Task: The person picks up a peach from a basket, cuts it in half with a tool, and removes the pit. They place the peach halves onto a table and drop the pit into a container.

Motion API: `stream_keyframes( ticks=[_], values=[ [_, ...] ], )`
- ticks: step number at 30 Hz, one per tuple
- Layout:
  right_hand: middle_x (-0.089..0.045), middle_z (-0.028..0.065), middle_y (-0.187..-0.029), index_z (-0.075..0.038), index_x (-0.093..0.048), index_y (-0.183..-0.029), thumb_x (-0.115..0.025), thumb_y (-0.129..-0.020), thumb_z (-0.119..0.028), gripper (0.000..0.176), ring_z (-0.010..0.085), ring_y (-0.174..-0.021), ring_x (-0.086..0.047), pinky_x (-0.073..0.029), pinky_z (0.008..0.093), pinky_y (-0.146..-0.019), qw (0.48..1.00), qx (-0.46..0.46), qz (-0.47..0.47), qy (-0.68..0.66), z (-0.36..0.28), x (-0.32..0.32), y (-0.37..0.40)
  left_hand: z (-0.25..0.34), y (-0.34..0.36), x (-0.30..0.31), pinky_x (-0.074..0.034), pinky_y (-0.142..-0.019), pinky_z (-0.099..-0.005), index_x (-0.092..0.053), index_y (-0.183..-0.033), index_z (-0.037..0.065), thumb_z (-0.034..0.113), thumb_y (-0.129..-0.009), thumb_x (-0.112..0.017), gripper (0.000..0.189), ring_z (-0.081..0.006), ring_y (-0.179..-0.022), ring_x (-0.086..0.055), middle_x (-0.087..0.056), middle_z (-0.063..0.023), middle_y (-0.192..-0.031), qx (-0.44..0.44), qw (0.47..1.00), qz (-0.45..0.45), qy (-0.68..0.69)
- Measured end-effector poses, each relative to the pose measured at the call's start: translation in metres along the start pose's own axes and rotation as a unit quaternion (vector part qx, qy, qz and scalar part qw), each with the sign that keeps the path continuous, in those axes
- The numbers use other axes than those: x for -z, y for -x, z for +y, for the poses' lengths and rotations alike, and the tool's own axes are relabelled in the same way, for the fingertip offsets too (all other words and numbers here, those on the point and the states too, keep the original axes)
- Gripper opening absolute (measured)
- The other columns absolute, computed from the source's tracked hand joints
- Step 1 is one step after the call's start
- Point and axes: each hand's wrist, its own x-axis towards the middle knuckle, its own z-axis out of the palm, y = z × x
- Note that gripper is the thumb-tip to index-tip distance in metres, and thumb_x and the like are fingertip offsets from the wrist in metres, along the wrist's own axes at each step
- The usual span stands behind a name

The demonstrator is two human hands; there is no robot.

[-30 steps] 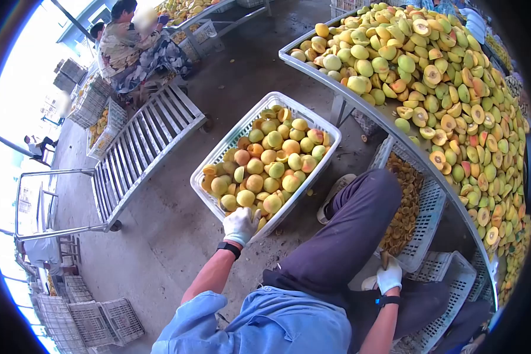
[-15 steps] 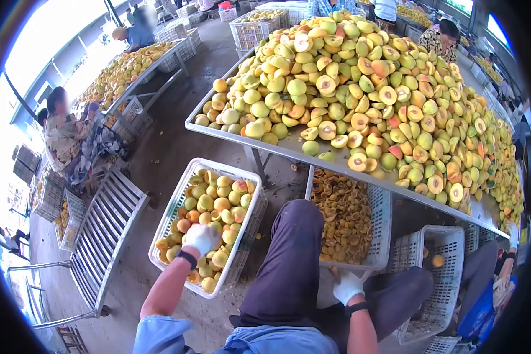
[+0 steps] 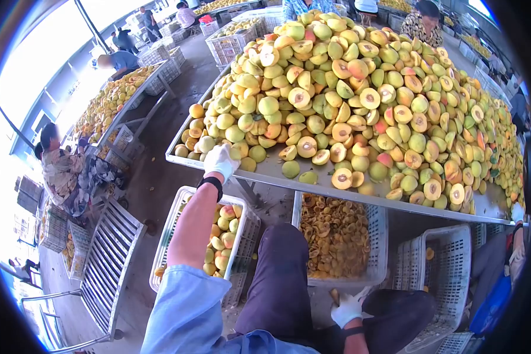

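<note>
My left hand (image 3: 221, 161), in a white glove, reaches over the near left edge of the metal table (image 3: 259, 176). Its fingers are curled against a yellow-green peach (image 3: 235, 154) at the edge of the large heap of peaches (image 3: 336, 88), many of them cut in half with their flesh showing. Low by my right knee, my gloved right hand (image 3: 347, 311) is closed around a small tool with a brown handle (image 3: 335, 296); a pale part sticks out on its other side. My left forearm hides part of a white crate (image 3: 240, 227) full of peaches.
A crate (image 3: 383, 236) of brown-orange scraps stands under the table edge. Further right is another white crate (image 3: 463, 253) with a few pieces in it. A slatted metal bench (image 3: 109, 265) stands at left. Other people sit at fruit tables, one person (image 3: 65, 168) at left.
My left hand has moved up from the peach crate to the table edge, by the heap. My right hand stays low, still holding the brown-handled tool. The view has shifted slightly.
</note>
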Motion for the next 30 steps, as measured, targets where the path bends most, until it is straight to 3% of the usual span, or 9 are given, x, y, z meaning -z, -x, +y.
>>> stream_keyframes(
  ticks=[3,4,5,7,9,12,17,23,30],
  values=[
    [-0.068,0.0209,-0.090,-0.006,-0.066,-0.099,-0.061,-0.079,-0.021,0.026,0.0435,-0.085,-0.064,-0.048,0.0539,-0.079,1.000,0.007,0.007,0.018,-0.002,0.002,-0.005,-0.018,0.003,-0.016,-0.053,-0.089,-0.0405,-0.066,-0.114,0.007,0.031,-0.075,-0.073,0.046,-0.0298,-0.099,-0.068,-0.071,-0.0144,-0.103,0.102,0.960,0.149,0.216],
    [-0.068,0.0208,-0.089,-0.006,-0.065,-0.102,-0.062,-0.079,-0.020,0.027,0.0443,-0.084,-0.064,-0.048,0.0551,-0.077,0.999,0.000,0.028,-0.016,0.001,-0.001,-0.007,-0.029,0.004,-0.017,-0.055,-0.076,-0.0373,-0.066,-0.115,0.004,0.025,-0.078,-0.069,0.043,-0.0248,-0.094,-0.069,-0.071,-0.0127,-0.104,0.096,0.872,0.157,0.453],
    [-0.069,0.0206,-0.087,-0.006,-0.064,-0.106,-0.063,-0.079,-0.018,0.029,0.0451,-0.082,-0.064,-0.049,0.0563,-0.074,0.998,-0.006,0.047,-0.048,0.003,-0.002,-0.007,-0.045,0.007,-0.011,-0.054,-0.063,-0.0325,-0.062,-0.123,0.003,0.034,-0.084,-0.062,0.050,-0.0211,-0.083,-0.068,-0.070,-0.0134,-0.104,0.155,0.744,0.009,0.649],
    [-0.068,0.0195,-0.084,-0.003,-0.059,-0.112,-0.063,-0.081,-0.015,0.034,0.0410,-0.076,-0.065,-0.051,0.0507,-0.069,0.991,0.046,0.099,-0.074,0.006,0.002,-0.008,-0.023,0.055,0.019,-0.051,-0.055,-0.0286,-0.056,-0.130,0.003,0.045,-0.090,-0.051,0.058,-0.0201,-0.073,-0.066,-0.069,-0.0164,-0.101,0.066,0.503,-0.075,0.859],
    [-0.068,0.0184,-0.080,-0.001,-0.055,-0.119,-0.064,-0.082,-0.012,0.040,0.0370,-0.070,-0.067,-0.053,0.0451,-0.064,0.978,0.095,0.153,-0.102,-0.010,0.022,-0.006,0.011,0.101,0.049,-0.047,-0.054,-0.0298,-0.057,-0.124,-0.001,0.052,-0.093,-0.040,0.064,-0.0195,-0.066,-0.059,-0.066,-0.0152,-0.092,0.090,0.511,-0.105,0.848],
    [-0.062,0.0046,-0.071,-0.001,-0.053,-0.126,-0.059,-0.091,-0.002,0.035,0.0074,-0.054,-0.056,-0.047,0.0259,-0.050,0.887,-0.043,0.016,-0.460,-0.072,0.098,0.013,0.049,0.161,0.065,-0.045,-0.055,-0.0308,-0.056,-0.122,-0.005,0.060,-0.094,-0.038,0.073,-0.0215,-0.066,-0.058,-0.064,-0.0144,-0.088,0.079,0.413,-0.237,0.876],
    [-0.066,0.0132,-0.088,-0.002,-0.060,-0.116,-0.064,-0.087,-0.006,0.030,0.0277,-0.069,-0.065,-0.052,0.0370,-0.062,0.906,0.225,0.150,-0.326,-0.104,0.121,0.028,0.119,0.237,0.064,-0.041,-0.048,-0.0276,-0.051,-0.128,-0.009,0.057,-0.097,-0.037,0.075,-0.0228,-0.066,-0.059,-0.063,-0.0193,-0.097,0.118,0.231,-0.356,0.898],
    [-0.062,0.0180,-0.078,-0.005,-0.056,-0.091,-0.068,-0.086,-0.015,0.017,0.0410,-0.070,-0.063,-0.050,0.0483,-0.059,0.914,0.225,0.236,-0.241,-0.120,0.116,0.033,0.170,0.284,0.043,-0.034,-0.038,-0.0171,-0.044,-0.137,-0.007,0.062,-0.098,-0.035,0.080,-0.0163,-0.061,-0.063,-0.067,-0.0231,-0.100,0.111,0.217,-0.441,0.864],
    [-0.062,0.0215,-0.079,-0.004,-0.051,-0.091,-0.064,-0.089,-0.022,0.023,0.0439,-0.071,-0.062,-0.050,0.0531,-0.062,0.949,0.136,0.216,-0.183,-0.109,0.107,0.043,0.186,0.308,0.040,-0.041,-0.044,-0.0209,-0.058,-0.123,-0.003,0.058,-0.099,-0.038,0.069,-0.0171,-0.067,-0.067,-0.070,-0.0157,-0.090,0.110,0.349,-0.451,0.814]
  ],
)
